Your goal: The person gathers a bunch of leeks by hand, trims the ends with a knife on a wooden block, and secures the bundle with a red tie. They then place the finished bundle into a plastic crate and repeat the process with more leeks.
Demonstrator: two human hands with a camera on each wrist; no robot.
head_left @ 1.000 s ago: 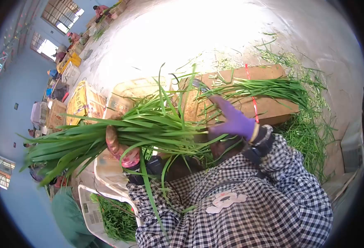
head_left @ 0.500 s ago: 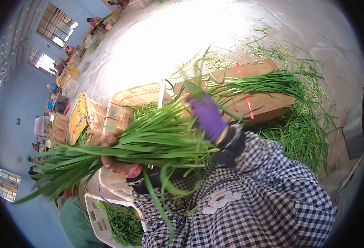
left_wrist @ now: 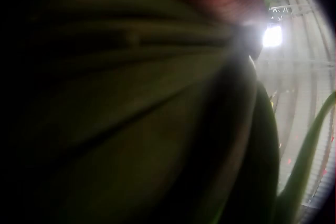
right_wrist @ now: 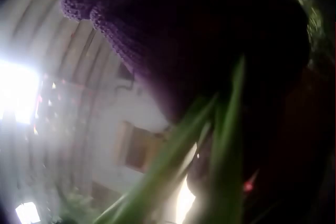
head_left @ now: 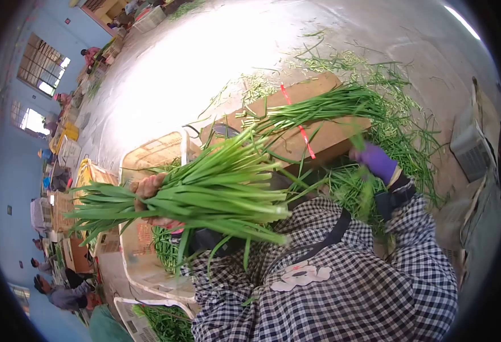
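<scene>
My left hand (head_left: 148,191) grips a thick bunch of garlic chives (head_left: 222,196) around its leafy part. The pale cut ends fan out to the right, and the leaf tips trail left. In the left wrist view, broad dark leaves (left_wrist: 121,108) fill most of the picture. My right hand (head_left: 375,162), in a purple knit glove, is out to the right over a heap of loose leaves. It pinches a few chive leaves (right_wrist: 173,155), which stick out from the glove in the right wrist view; its fingertips are in shadow there.
A brown cardboard box (head_left: 341,132) with a red strap (head_left: 305,141) bears another bunch of chives (head_left: 324,108). White crates (head_left: 126,245) stand on the left. Cut scraps and loose leaves (head_left: 404,137) litter the floor at right, near a grey crate (head_left: 468,142). Other people sit along the wall.
My right hand has moved from the bunch's cut ends away to the right, carrying a few leaves. The left hand still holds the bunch, whose cut ends now spread more openly.
</scene>
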